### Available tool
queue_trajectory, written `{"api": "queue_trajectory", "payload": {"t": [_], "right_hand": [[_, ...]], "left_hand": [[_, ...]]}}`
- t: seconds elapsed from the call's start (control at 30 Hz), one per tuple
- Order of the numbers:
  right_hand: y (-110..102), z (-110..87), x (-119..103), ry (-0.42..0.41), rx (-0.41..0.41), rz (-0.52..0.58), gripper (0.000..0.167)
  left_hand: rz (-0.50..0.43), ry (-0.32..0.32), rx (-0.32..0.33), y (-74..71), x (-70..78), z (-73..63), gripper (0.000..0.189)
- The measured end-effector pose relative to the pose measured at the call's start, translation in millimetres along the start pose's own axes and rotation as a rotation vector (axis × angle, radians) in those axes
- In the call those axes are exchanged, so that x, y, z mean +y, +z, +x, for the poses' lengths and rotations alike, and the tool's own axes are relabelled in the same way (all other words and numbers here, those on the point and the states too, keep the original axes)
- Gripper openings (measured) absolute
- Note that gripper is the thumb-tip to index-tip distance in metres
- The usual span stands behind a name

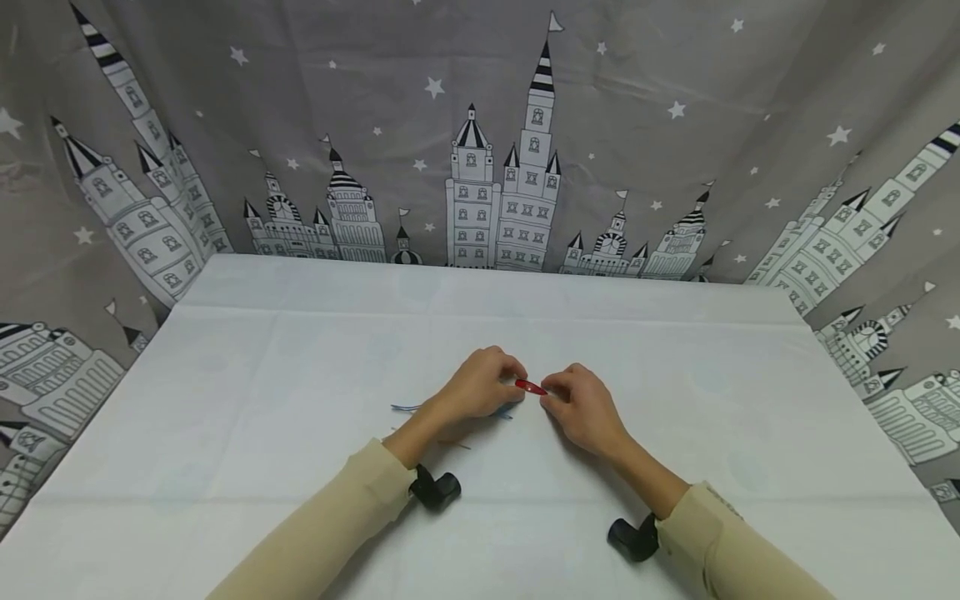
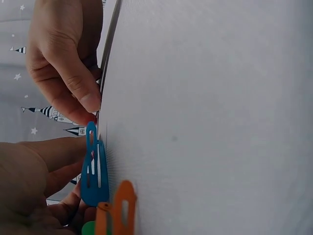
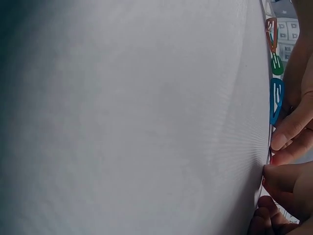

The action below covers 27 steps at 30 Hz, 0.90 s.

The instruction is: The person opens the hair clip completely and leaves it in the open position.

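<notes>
A red snap hair clip [image 1: 530, 387] is held between both hands over the white table. My left hand [image 1: 480, 385] pinches its left end between thumb and finger. From the other side, my right hand [image 1: 585, 410] has thumb and fingertips at the clip's right tip, pinching it. In both wrist views the fingers hide most of the red clip. A blue snap hair clip [image 2: 101, 193] stands close by my left hand in the left wrist view, with an orange clip [image 2: 128, 196] and a partly hidden green clip [image 2: 88, 228] beside it.
A white cloth covers the table [image 1: 300, 358]. Under and left of the left forearm lie more clips, including a blue one [image 1: 407, 407]. A grey curtain [image 1: 390, 83] printed with castles and stars hangs behind. Black wrist cameras [image 1: 437, 490] are strapped at both sleeves.
</notes>
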State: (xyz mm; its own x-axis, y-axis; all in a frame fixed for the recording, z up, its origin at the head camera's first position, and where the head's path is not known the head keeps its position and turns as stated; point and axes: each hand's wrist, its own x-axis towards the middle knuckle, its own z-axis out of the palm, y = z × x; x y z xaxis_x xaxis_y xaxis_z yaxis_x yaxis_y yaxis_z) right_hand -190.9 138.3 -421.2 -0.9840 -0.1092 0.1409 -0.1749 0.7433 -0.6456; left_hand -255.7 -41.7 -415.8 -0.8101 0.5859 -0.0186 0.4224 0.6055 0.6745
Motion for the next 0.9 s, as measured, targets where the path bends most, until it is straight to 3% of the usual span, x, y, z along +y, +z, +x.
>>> {"api": "queue_trajectory", "payload": {"t": [0.4,0.9], "right_hand": [[3.5,0.3,-0.7,0.036,-0.005,0.024,0.003],[3.8,-1.1,2.4,0.004,-0.009,0.053,0.008]], "left_hand": [[-0.009,-0.014,0.003,-0.6,3.3,-0.8,0.01],[-0.028,-0.013,0.017,1.1,0.4,-1.2,0.009]]}}
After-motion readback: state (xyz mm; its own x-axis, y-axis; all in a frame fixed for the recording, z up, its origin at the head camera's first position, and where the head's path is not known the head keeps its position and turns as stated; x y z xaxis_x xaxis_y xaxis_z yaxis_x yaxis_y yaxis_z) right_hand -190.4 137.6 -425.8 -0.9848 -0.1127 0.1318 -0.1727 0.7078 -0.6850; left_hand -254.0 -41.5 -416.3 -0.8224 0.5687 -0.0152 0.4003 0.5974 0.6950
